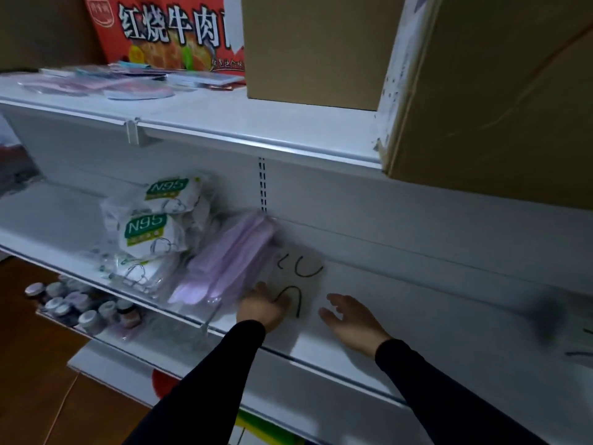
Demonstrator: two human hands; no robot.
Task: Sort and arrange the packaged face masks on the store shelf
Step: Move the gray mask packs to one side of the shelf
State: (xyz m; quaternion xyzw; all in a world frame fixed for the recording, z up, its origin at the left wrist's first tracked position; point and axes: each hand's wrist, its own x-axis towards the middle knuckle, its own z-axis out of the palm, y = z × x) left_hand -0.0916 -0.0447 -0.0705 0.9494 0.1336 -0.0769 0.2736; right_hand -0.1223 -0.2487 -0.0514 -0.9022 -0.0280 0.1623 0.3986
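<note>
Left hand: my left hand [264, 308] lies with fingers spread loosely on the near edge of a clear packet with dark ear loops [296, 277], pressing rather than gripping, as I judge to slide it against its neighbours.

Right hand: my right hand [348, 317] hovers relaxed and empty just right of that packet, near the shelf surface, likely ready to square the packet's free side.

Masks: the pink mask packets [224, 268] lean in a slanting stack just left of the clear packet, and the N95 packets [154, 226] are piled beside them further left, so like appears to go with like.

Middle shelf: the white middle shelf [433, 303] carries all three groups in one row; its far right end is blurred, with dark marks I cannot identify.

Upper shelf: the upper shelf [224, 123] holds more flat packets [96, 85] scattered at the back left, unsorted as far as I can tell, beside a red printed carton [170, 30] and two brown cardboard boxes [321, 49].

Below: small jars [80, 306] crowd a lower shelf.

Room: dim light, brown floor [32, 380] at left.
</note>
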